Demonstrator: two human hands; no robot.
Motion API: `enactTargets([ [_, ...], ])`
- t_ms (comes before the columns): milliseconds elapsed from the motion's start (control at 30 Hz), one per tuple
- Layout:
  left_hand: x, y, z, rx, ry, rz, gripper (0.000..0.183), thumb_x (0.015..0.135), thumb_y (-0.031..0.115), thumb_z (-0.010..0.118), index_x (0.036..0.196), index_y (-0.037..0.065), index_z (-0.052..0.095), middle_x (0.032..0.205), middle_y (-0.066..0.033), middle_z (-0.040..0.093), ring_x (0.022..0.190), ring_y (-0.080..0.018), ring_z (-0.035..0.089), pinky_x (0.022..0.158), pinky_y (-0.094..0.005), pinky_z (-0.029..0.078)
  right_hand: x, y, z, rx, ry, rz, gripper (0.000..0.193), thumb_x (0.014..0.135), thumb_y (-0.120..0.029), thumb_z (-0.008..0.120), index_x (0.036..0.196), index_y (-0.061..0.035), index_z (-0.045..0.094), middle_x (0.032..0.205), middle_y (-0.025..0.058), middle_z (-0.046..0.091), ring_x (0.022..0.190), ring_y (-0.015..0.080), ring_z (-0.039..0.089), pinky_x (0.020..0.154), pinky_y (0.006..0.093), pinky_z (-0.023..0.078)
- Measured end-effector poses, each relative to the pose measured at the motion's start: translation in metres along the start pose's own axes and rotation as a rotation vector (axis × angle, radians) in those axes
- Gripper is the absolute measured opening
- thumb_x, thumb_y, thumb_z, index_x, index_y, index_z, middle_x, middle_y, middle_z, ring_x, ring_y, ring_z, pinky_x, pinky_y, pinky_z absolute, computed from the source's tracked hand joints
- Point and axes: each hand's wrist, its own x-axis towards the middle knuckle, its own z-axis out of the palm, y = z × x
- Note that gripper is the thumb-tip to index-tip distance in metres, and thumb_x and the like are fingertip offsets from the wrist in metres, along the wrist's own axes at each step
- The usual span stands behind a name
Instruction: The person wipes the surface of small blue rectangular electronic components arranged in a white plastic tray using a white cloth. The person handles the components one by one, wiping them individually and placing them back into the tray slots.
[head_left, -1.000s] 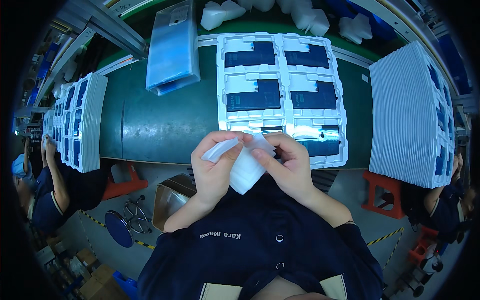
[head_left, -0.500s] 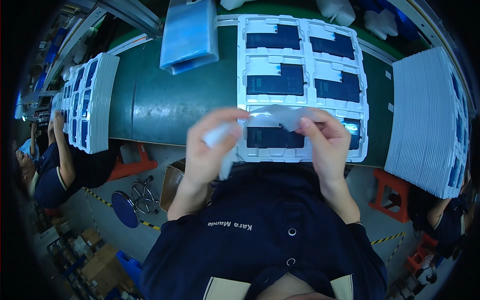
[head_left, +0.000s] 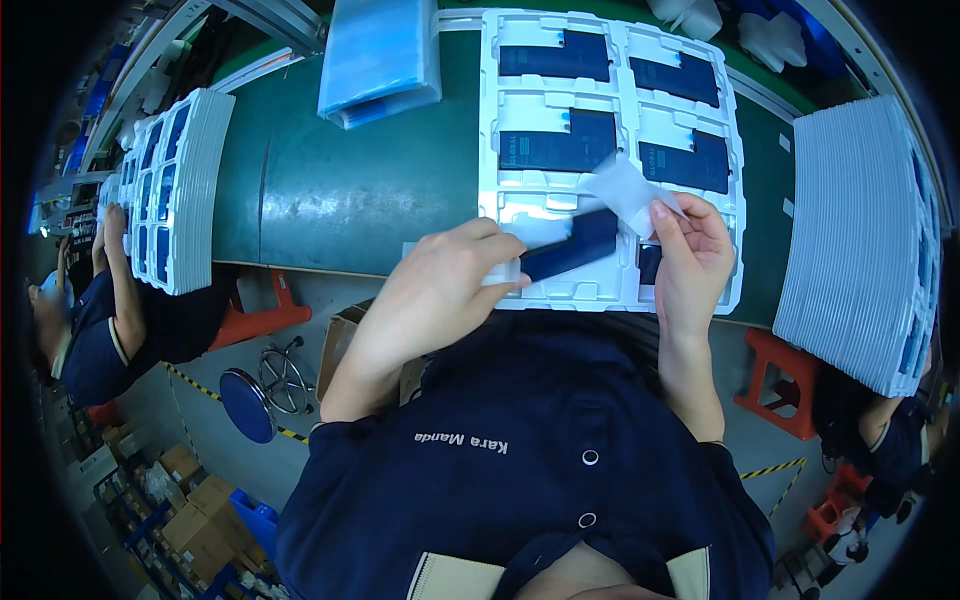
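A white plastic tray [head_left: 489, 150] with dark L-shaped batteries in its compartments lies on the bench in front of me. My left hand [head_left: 435, 285] is closed on the left end of one battery [head_left: 578, 247], tilted over the near left compartment with its right end higher. Something white shows between the left fingers. My right hand [head_left: 692, 245], right of that battery, pinches a crumpled, translucent white sheet [head_left: 630, 195]. Behind the hands, another battery [head_left: 555, 145] sits in its compartment. The right hand partly hides a near right battery [head_left: 650, 263].
Tall stacks of white trays stand on the left [head_left: 205, 190] and right [head_left: 840, 250]. Clear bluish plastic bags [head_left: 380, 60] lie at the back of the green bench [head_left: 340, 200]. Left, a co-worker [head_left: 100, 330] sits. Red stools [head_left: 775, 385] and a round stool [head_left: 248, 405] stand below.
My left hand has moved right and down onto the near left battery, which is now tilted. My right hand has shifted right, with the white sheet now only in it.
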Motion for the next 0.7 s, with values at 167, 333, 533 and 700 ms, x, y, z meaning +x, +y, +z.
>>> enactTargets([
  [167,-0.017,0.002,-0.028,-0.097,-0.117,0.024,0.016,0.076,0.009,0.07,0.088,-0.001,0.065,0.084,-0.0138,0.062,0.074,-0.0344,0.061,0.064,-0.0383,0.048,-0.01,-0.004,0.004,-0.393,-0.26,0.048,0.015,0.082,0.002,0.069,0.096,0.0031,0.064,0.079,0.0051,0.066,0.065,0.0065,0.06,0.058,0.0196,0.047],
  [333,-0.023,0.002,-0.027,-0.191,-0.26,0.099,0.014,0.076,0.008,0.071,0.086,0.0,0.065,0.091,-0.0118,0.064,0.076,-0.0321,0.064,0.065,-0.0378,0.049,-0.014,-0.023,0.021,-0.806,-0.362,-0.115,0.016,0.076,0.001,0.07,0.092,0.0008,0.066,0.075,0.0102,0.065,0.059,0.0154,0.061,0.054,0.0245,0.048],
  [533,-0.013,-0.001,-0.007,-0.304,-0.191,0.081,0.014,0.078,0.009,0.072,0.087,0.0,0.065,0.092,-0.0113,0.064,0.079,-0.0306,0.062,0.068,-0.0364,0.048,-0.011,-0.02,0.019,-0.915,-0.43,-0.266,0.025,0.077,0.0,0.069,0.102,-0.0006,0.064,0.084,0.0121,0.064,0.056,0.0183,0.058,0.052,0.0283,0.047],
  [700,-0.008,-0.01,-0.01,-0.412,-0.116,-0.039,0.017,0.079,0.008,0.071,0.091,-0.002,0.065,0.084,-0.0117,0.062,0.074,-0.0241,0.06,0.067,-0.0324,0.045,-0.001,-0.029,0.009,-0.66,-0.202,-0.084,0.037,0.081,-0.001,0.069,0.117,-0.0033,0.06,0.096,0.0072,0.06,0.055,0.0058,0.05,0.047,0.0204,0.038],
])
